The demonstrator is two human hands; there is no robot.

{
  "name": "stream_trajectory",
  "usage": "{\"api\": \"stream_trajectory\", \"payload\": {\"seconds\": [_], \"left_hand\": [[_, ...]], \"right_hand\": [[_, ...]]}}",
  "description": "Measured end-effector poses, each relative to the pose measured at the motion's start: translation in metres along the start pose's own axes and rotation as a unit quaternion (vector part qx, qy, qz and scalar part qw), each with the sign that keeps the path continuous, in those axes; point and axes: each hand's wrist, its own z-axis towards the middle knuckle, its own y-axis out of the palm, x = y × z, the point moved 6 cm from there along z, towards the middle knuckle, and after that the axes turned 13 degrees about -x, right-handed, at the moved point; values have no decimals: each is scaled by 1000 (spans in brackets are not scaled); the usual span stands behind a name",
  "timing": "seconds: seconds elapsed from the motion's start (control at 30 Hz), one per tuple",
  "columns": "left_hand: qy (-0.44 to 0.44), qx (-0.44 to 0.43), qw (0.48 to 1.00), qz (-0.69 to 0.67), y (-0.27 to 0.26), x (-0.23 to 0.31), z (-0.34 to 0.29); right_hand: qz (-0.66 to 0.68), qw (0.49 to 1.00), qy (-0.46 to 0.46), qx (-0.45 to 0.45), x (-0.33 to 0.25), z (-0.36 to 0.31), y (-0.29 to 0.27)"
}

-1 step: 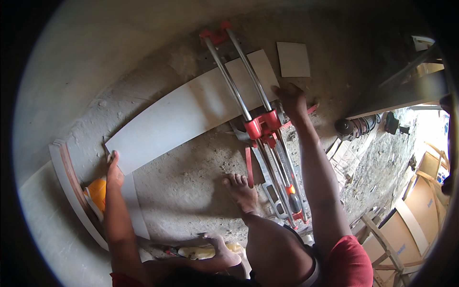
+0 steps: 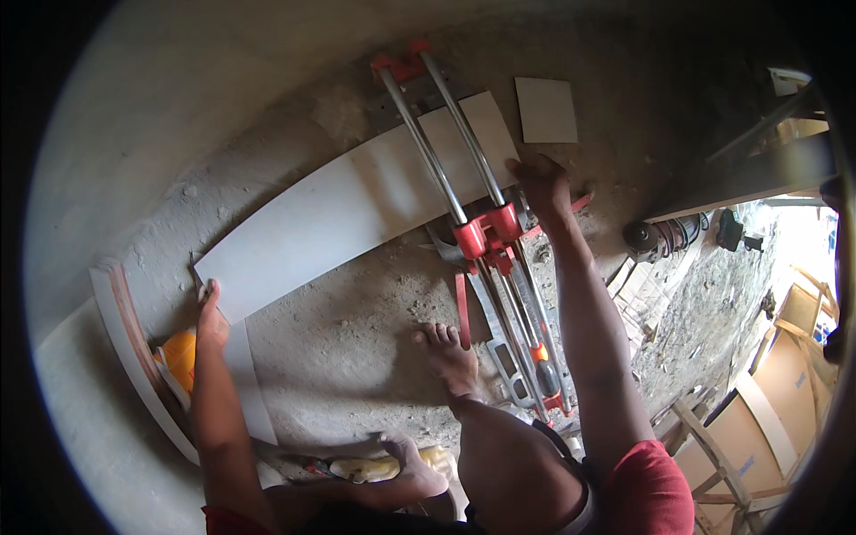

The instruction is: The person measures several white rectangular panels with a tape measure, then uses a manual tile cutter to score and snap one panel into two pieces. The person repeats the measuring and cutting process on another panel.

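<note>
A long pale tile (image 2: pixel 330 214) lies slantwise on the bed of a manual tile cutter, passing under its twin steel rails (image 2: pixel 424 138). My left hand (image 2: pixel 210 321) is closed on the tile's near left corner, thumb on top and the other fingers mostly hidden. At the opposite end, my right hand (image 2: pixel 544 183) has its thumb against the tile's right edge, with the fingers curled in shadow. The cutter's red sliding carriage (image 2: pixel 486 234) sits just before the tile's near edge, untouched by either hand. An orange-and-dark handle (image 2: pixel 542 364) shows between the rails closer to me.
Beyond my right hand lies a small square tile piece (image 2: pixel 546 110). An orange object (image 2: pixel 179 358) and a curved-looking strip (image 2: pixel 134 334) are left of my left forearm. A corded power tool (image 2: pixel 664 237) rests at right, and my bare foot (image 2: pixel 448 361) is beside the cutter on dusty ground.
</note>
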Motion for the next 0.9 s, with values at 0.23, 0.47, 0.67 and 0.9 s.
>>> {"api": "stream_trajectory", "payload": {"seconds": [0.23,0.47,0.67,0.9], "left_hand": [[43,-15,999,10,2,-4,12],[85,54,991,90,13,0,-1],[86,40,989,116,32,9,-14],[81,46,989,112,20,1,-8]], "right_hand": [[-47,996,-42,59,7,14,-6],[-11,997,-44,70,7,18,-3],[36,997,-48,46,10,19,-5],[83,996,-32,19,19,21,-1]]}}
